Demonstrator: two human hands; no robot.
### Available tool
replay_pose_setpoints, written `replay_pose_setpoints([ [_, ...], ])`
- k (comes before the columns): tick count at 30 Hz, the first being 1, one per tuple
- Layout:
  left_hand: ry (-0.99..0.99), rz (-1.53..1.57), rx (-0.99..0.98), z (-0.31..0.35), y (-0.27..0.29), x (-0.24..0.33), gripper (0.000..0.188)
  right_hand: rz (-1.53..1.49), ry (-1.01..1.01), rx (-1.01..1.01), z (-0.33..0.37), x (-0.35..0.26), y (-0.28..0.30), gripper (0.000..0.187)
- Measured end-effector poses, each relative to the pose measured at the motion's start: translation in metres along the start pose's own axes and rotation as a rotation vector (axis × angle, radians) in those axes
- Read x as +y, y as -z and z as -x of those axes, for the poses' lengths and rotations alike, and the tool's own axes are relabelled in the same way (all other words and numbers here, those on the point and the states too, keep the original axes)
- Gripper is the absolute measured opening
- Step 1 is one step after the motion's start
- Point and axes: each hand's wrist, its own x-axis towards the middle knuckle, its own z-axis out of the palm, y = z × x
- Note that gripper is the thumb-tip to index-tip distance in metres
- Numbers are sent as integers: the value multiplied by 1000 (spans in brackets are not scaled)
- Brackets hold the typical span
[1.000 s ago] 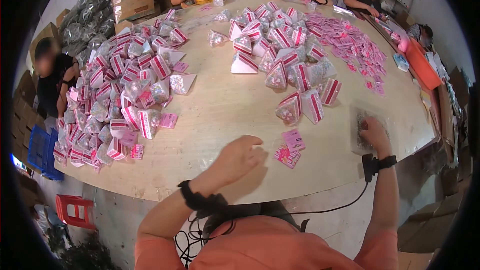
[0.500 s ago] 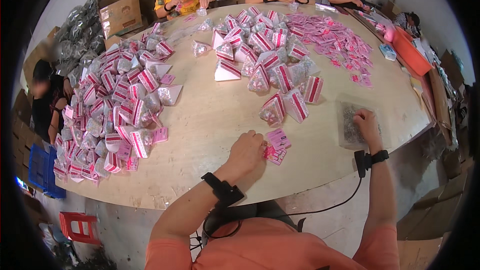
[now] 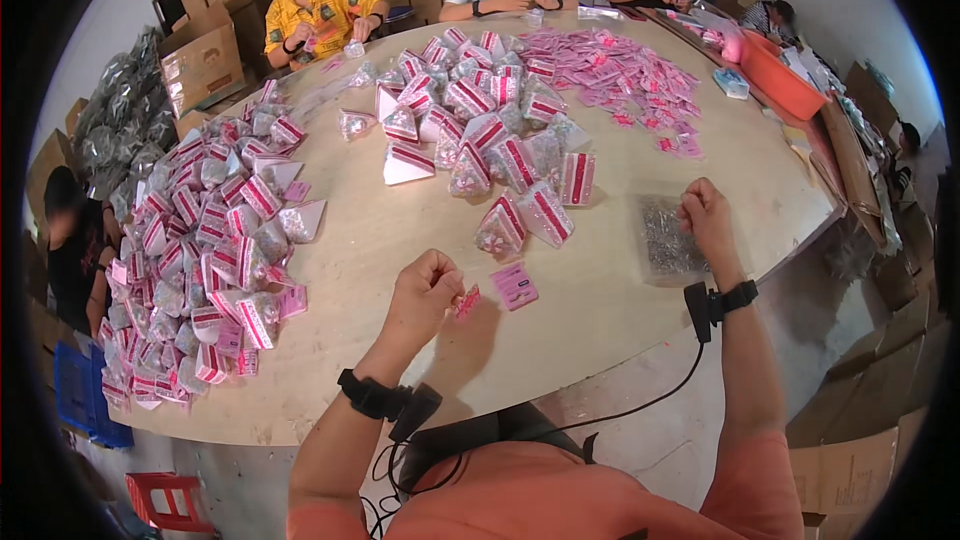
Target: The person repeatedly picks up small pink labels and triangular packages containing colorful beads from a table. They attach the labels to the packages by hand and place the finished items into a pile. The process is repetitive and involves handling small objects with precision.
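Observation:
A small pink printed card (image 3: 467, 303) is pinched between the thumb and fingers of my left hand (image 3: 424, 292), raised a little off the table. Another pink card (image 3: 515, 286) lies flat just to its right. My right hand (image 3: 708, 220) is at the upper right of a shallow clear tray (image 3: 655, 272) that contains many small dark metal pieces (image 3: 672, 237). Its fingers are closed in a pinch, and whatever is between them is too small to make out. Beyond the cards stand clear-wrapped, wedge-shaped packs (image 3: 500, 227) with pink and white bands.
A big heap of similar packs (image 3: 215, 240) covers the table's left side, with another pile (image 3: 480, 100) at centre. Pink cards (image 3: 620, 75) spread at the far right, near an orange basin (image 3: 780, 80). Several people sit around the table. A cable (image 3: 640, 408) runs between my wristbands.
My left hand has lifted one pink card off the table, leaving the other lying there. My right hand has risen slightly from the tray. The whole view has shifted a little.

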Motion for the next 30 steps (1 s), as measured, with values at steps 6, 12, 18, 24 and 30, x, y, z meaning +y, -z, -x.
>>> replay_pose_setpoints([
  [6,54,282,-5,15,2,11,3,-310,-20,-212,48,-67,-46,3],
  [12,93,479,18,26,0,12,13,-329,97,-505,92,-100,-95,4],
  [18,75,513,-9,33,-1,9,27,-575,-135,-622,112,-106,-129,5],
  [24,89,488,-21,38,-8,13,35,-664,-158,-569,117,-104,-141,5],
  [30,77,480,-41,39,-14,15,37,-855,-209,-494,117,-97,-147,6],
])
